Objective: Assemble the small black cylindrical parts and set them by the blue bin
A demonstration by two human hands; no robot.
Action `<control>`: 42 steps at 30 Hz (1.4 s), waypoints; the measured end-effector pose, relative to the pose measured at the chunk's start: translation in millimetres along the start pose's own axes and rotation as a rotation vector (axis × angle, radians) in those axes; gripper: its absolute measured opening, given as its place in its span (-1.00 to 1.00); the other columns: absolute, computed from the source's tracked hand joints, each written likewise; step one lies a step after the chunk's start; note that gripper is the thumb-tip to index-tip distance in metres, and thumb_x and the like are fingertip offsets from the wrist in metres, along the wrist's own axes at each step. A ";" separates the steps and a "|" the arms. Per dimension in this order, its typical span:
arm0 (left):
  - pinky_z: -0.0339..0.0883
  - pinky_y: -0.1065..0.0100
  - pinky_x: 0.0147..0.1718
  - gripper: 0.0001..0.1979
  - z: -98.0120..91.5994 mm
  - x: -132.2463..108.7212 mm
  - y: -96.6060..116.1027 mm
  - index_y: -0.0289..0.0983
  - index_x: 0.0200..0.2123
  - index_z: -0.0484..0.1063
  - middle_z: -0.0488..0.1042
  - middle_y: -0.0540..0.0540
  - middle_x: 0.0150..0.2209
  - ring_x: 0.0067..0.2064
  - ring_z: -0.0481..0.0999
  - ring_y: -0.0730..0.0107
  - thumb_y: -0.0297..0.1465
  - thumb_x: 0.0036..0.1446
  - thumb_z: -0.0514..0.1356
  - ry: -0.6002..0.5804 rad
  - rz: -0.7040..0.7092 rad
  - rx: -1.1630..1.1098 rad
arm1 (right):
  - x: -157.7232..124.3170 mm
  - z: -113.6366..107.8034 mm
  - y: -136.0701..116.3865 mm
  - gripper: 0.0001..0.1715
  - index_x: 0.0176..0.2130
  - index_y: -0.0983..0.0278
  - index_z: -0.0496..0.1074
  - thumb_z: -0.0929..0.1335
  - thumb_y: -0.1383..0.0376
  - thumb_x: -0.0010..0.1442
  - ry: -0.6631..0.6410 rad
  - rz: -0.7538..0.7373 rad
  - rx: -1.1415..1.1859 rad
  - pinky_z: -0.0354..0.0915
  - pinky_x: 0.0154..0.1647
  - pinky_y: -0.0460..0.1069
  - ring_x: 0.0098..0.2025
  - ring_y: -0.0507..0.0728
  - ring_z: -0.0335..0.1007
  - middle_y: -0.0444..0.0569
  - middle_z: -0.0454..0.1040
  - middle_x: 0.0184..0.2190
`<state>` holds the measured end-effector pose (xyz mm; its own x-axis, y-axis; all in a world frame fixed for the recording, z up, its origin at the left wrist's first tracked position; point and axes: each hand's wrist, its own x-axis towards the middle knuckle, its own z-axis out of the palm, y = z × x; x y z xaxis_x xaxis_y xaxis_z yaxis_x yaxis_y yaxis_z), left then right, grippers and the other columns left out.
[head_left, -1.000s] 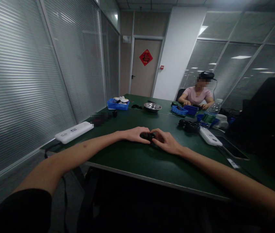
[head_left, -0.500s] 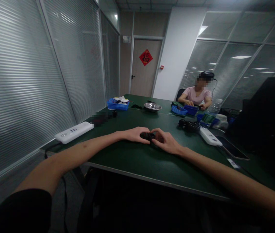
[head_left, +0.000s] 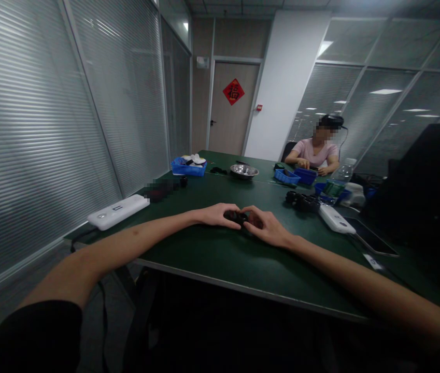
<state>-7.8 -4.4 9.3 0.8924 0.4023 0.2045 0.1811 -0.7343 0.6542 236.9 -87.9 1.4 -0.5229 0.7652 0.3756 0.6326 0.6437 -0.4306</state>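
Observation:
Over the middle of the green table (head_left: 204, 254), both my hands meet at a small black object (head_left: 239, 217) whose kind I cannot make out. My left hand (head_left: 220, 214) curves around its left side, thumb and fingers pinching it. From the right, my right hand (head_left: 267, 227) grips the other end between thumb and bent forefinger. Fingers cover much of the object, and it lies low, close to the tabletop.
White power banks (head_left: 119, 211) lie on both sides. Beyond are a metal bowl (head_left: 244, 171), blue baskets (head_left: 189, 169), black cables (head_left: 301, 201), a water bottle (head_left: 337, 184) and a phone (head_left: 371, 237). A co-worker (head_left: 315, 153) sits at the far right.
The black object has shifted slightly left, filling more of the gap in my left hand. Both hands stay nearly in place. The co-worker's hands have moved a little.

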 end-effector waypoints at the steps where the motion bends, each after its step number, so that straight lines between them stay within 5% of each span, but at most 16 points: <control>1: 0.28 0.28 -0.08 -0.52 0.0 0.0 0.1 -0.29 0.01 0.47 0.45 -0.10 -0.10 -0.09 0.44 0.27 -0.10 0.15 0.37 0.000 -0.014 -0.040 | 0.0 -0.2 -0.3 -0.58 0.15 0.21 0.37 0.34 0.10 0.39 -0.002 -0.001 -0.002 0.22 -0.39 -0.05 -0.43 0.06 0.33 -0.17 0.40 -0.43; 15: 0.22 0.34 -0.22 -0.52 -0.2 3.6 -8.1 -0.33 -0.08 0.51 0.43 -0.02 -0.26 -0.22 0.39 0.36 -0.06 0.13 0.38 -0.039 -0.035 -0.083 | 1.0 3.4 3.1 -0.53 0.09 0.21 0.36 0.37 -0.01 0.36 0.029 0.046 0.033 0.23 -0.42 -0.05 -0.45 0.07 0.34 -0.18 0.41 -0.44; 42: 0.23 0.33 -0.21 -0.51 -0.7 3.3 -7.2 -0.33 -0.08 0.51 0.44 -0.03 -0.25 -0.21 0.41 0.34 -0.04 0.13 0.37 -0.050 -0.030 -0.089 | 1.9 1.2 1.0 -0.53 0.16 0.22 0.36 0.36 0.04 0.38 -0.003 0.034 0.027 0.22 -0.40 -0.05 -0.45 0.05 0.33 -0.18 0.42 -0.43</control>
<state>-6.4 2.6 5.8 0.9072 0.3936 0.1486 0.1725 -0.6701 0.7219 235.9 -85.8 0.7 -0.5027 0.7868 0.3580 0.6344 0.6171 -0.4655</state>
